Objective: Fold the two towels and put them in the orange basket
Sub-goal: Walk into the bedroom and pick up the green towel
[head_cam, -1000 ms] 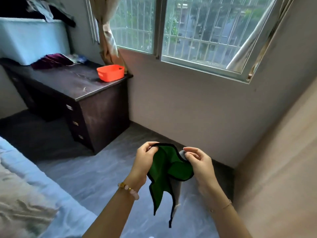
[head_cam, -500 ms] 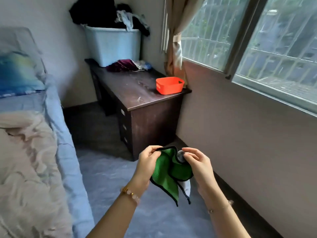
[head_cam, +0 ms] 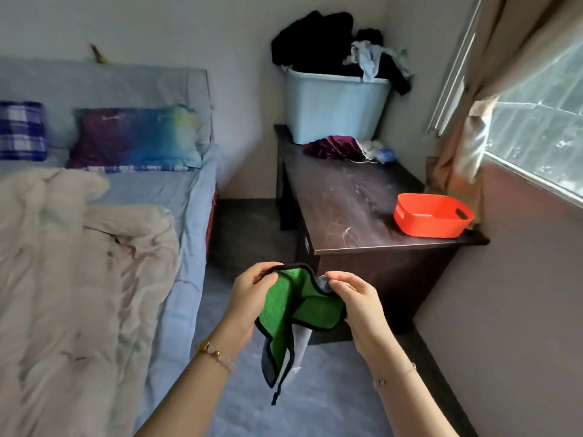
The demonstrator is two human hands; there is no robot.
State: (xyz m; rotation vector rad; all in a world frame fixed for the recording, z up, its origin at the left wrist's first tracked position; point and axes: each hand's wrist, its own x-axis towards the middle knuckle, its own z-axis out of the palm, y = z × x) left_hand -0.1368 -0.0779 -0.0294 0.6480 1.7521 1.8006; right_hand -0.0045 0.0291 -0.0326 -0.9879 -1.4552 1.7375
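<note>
The green towel (head_cam: 284, 310), edged in black, hangs in the air in front of the near end of the bench (head_cam: 340, 209), below its top and well apart from it. The left hand (head_cam: 252, 294) pinches the towel's upper edge, fingers curled over the black trim. The right hand (head_cam: 356, 301) grips the other end of that edge, fingers clamped on the cloth. The edge sags between the two hands and the rest of the towel droops to a point below them. A second, pale grey towel (head_cam: 301, 342) hangs just behind the green one. A bit of it shows at the right hand's fingers and a strip below the green fold, but how it is gripped cannot be told. A beaded bracelet (head_cam: 214, 353) sits on the left wrist.

The orange basket (head_cam: 407, 216) stands on the bench at its near corner on the window side. At the far end of the bench stands a light blue tub (head_cam: 331, 108) heaped with dark clothes (head_cam: 315, 39), with a maroon cloth (head_cam: 334, 146) lying just in front of it. A tan curtain (head_cam: 457, 152) hangs beside the bench, next to the window (head_cam: 536, 137). On the other side of the bench, across a strip of floor, is a bed (head_cam: 186, 216) with a rumpled cream blanket (head_cam: 79, 263) and a colourful pillow (head_cam: 135, 137).
</note>
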